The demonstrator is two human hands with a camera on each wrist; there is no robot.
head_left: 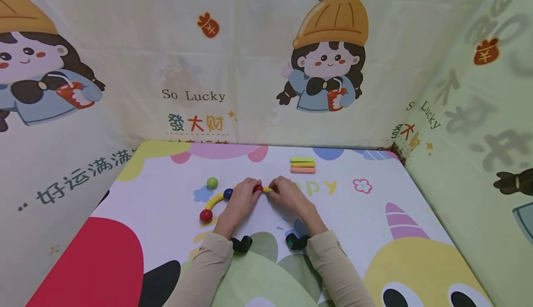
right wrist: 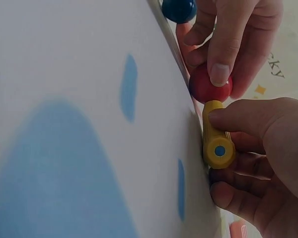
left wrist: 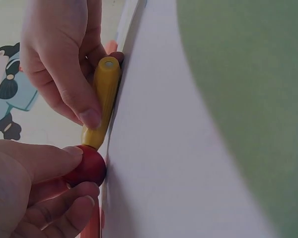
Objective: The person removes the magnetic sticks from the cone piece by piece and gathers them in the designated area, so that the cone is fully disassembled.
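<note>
On the table, my left hand (head_left: 242, 199) pinches a red ball (right wrist: 208, 85) between thumb and fingers. My right hand (head_left: 288, 195) grips a short yellow rod (left wrist: 108, 89) whose near end touches that ball. The rod's free end shows a small round inset. Left of my left hand lies a blue ball (head_left: 228, 193), joined to a curved yellow rod (head_left: 214, 200) that ends at another red ball (head_left: 206, 216). An orange-red rod (left wrist: 92, 225) runs from the held ball under my left hand, which mostly hides it.
A loose green ball (head_left: 212, 183) sits behind the curved rod. Toward the table's back, green, yellow and pink straight rods (head_left: 303, 165) lie side by side. Printed fabric (head_left: 258, 57) walls the back and sides of the patterned table (head_left: 350, 214).
</note>
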